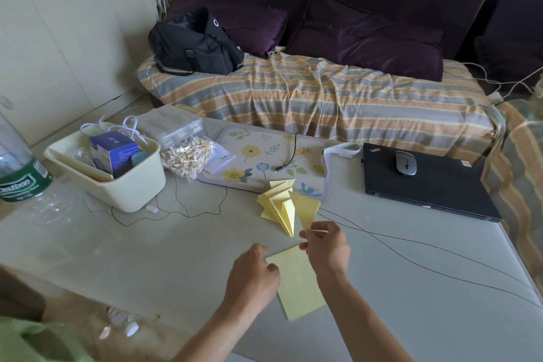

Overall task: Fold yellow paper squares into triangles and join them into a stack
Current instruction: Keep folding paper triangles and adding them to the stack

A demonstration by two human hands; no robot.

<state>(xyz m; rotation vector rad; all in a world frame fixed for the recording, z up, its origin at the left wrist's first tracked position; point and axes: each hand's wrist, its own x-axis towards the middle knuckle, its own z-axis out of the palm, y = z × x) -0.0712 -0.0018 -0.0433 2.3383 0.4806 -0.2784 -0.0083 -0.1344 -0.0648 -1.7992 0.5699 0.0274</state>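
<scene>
- Right hand (326,247): thumb and forefinger look pinched together on the near tip of a folded yellow triangle (305,209). The other fingers are curled in. The triangle's wide end fans away from the fingertips.
- Left hand (252,276): fingers curled, knuckles up, resting on the left edge of the flat yellow sheet (296,288). I cannot tell whether it pinches the edge or only weighs on it. I log it as holding nothing for certain.
- The flat sheet lies on the table (147,258) directly under and between both hands. Its far corner sits just below the right fingertips.
- Joined stack of folded triangles (279,206): just beyond the right fingertips and slightly to their left. It looks to touch or overlap the pinched triangle, though I cannot tell which. Its far end rests on the floral mat (252,156).
- Risk, my judgement: the hold is at one tip only. A thin fold could slip or spring open if pulled sideways.
- Risk: if the pinched triangle is already tucked into the stack, lifting it could drag the loose pieces apart.
- Risk: the table top looks smooth, so the sheet could slide under the left hand and skew the next crease.
- Further out, to the right of the right hand, thin dark lines (411,256) cross the table top. I cannot tell whether they are loose cords or printed pattern. If cords, a sweeping wrist could snag one.
- Well beyond the fingers sit a laptop (426,182) and a cream bin (129,188).
</scene>
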